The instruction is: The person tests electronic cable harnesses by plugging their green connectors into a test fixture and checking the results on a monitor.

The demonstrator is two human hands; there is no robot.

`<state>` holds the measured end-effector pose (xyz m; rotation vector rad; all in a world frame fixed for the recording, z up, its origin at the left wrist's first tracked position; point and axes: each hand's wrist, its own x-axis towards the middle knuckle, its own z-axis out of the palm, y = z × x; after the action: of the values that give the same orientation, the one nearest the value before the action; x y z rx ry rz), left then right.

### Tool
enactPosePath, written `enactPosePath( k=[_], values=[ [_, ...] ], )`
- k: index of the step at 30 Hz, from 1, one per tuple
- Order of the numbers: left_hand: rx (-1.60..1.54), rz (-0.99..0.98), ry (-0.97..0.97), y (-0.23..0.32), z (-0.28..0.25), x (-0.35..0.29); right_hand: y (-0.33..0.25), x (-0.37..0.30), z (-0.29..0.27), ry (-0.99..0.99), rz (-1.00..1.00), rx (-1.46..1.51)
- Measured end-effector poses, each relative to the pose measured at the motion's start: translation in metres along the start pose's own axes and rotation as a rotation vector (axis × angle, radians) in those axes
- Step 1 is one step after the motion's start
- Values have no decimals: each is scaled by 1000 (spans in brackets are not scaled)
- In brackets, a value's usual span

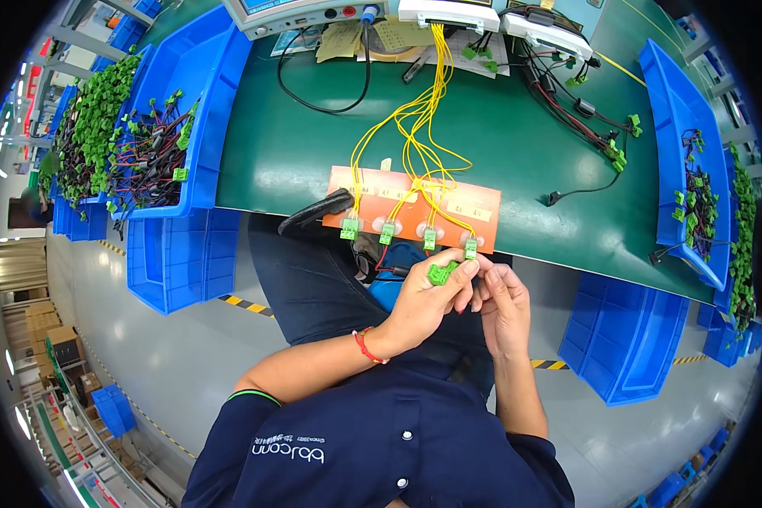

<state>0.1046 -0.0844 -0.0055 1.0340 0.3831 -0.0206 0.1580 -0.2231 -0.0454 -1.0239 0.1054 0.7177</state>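
My left hand (432, 298) is closed on a green plug-in terminal connector (442, 273). Its fingertips also reach the rightmost small green terminal block (471, 249) at the front edge of an orange board (340, 179). Close beside it, my right hand (505, 306) has its thumb and fingers pinched together; what they hold, if anything, is hidden. More green terminal blocks sit along the board's edge to the left, one of them this block (387, 234). Yellow wires (436, 76) run from these blocks to the back of the table. A dark red-and-black lead hangs below the board.
Blue bins of green connectors and dark leads stand left (205, 127) and right (681, 110). A long black object (315, 212) lies across the board's left end. Instruments (313, 15) line the back of the green table (288, 148). Wired leads (584, 127) lie on the right.
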Motion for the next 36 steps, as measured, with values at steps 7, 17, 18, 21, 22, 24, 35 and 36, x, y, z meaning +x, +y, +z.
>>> enactPosePath(
  k=[7,17,18,21,22,24,35,36],
  values=[
    [-63,-52,-93,12,-10,-3,0,-6,-1,-24,-40,6],
    [264,57,130,24,-55,-70,3,0,-5,-45,-66,-29],
    [166,83,180,26,-63,-75,6,4,-3,-6,-77,-128],
    [94,301,401,23,-86,-80,18,11,-5,-3,-272,-656],
    [-20,365,456,23,-91,-79,18,11,-5,-40,-335,-734],
    [-56,407,531,24,-97,-75,15,8,5,-144,-366,-725],
    [-242,246,254,28,-61,-47,13,-11,53,-365,-57,-296],
    [-242,252,249,28,-63,-48,13,-13,50,-368,-63,-298]
  ],
)
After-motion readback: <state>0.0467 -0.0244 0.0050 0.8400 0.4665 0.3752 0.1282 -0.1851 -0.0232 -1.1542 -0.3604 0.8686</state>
